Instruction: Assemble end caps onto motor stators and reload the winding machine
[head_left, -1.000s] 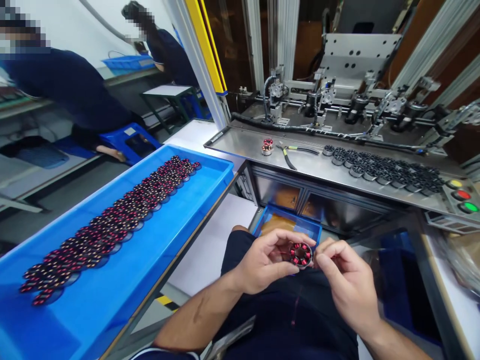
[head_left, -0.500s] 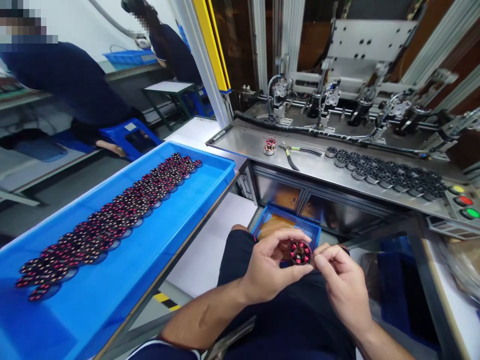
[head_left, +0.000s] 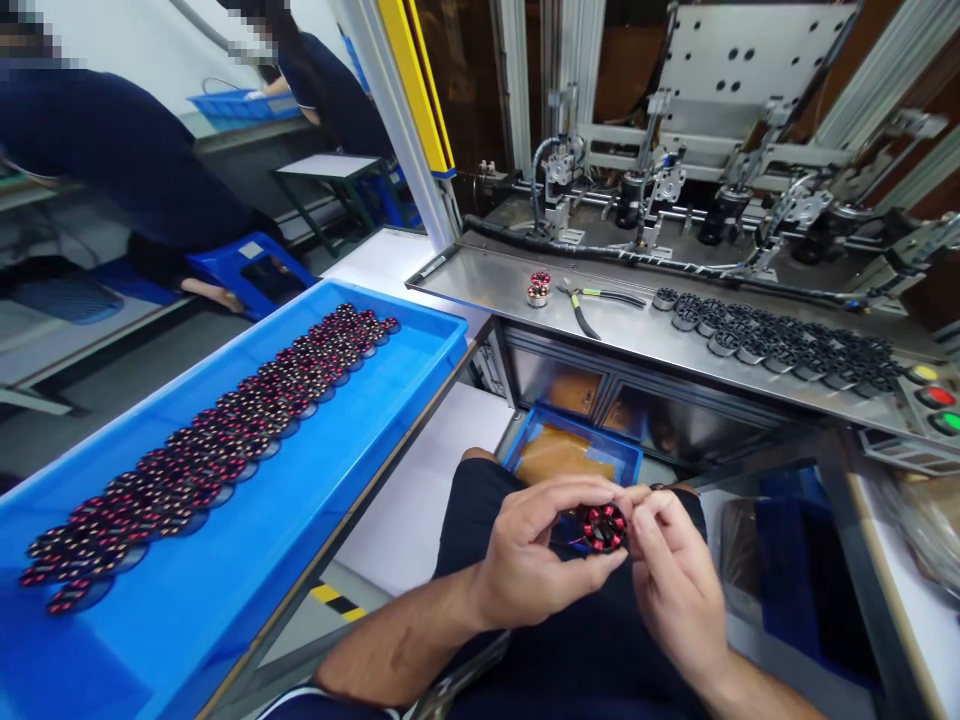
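Over my lap, my left hand (head_left: 551, 545) grips a motor stator (head_left: 603, 527) between thumb and fingers, its ring of red-wound coils facing up toward me. My right hand (head_left: 671, 560) is at the stator's right edge, thumb and forefinger pinched together. Whatever lies in that pinch, perhaps a thin wire, is too small to make out. Two more stators (head_left: 538, 290) stand on the metal ledge (head_left: 480, 285) ahead, beside a pair of cutting pliers (head_left: 589, 300) with black and yellow-green handles.
A blue tray (head_left: 390, 410) on the left carries many wound stators (head_left: 225, 430). Dark unwound cores (head_left: 780, 335) crowd the ledge's right side, near push buttons (head_left: 937, 397). Behind stands a winding machine (head_left: 720, 180). An open blue drawer (head_left: 630, 465) is below. Two people sit at the left.
The stator has turned and tilted slightly in my left hand. My right hand has moved closer, its pinched fingertips now against the stator's edge. My view has shifted slightly.
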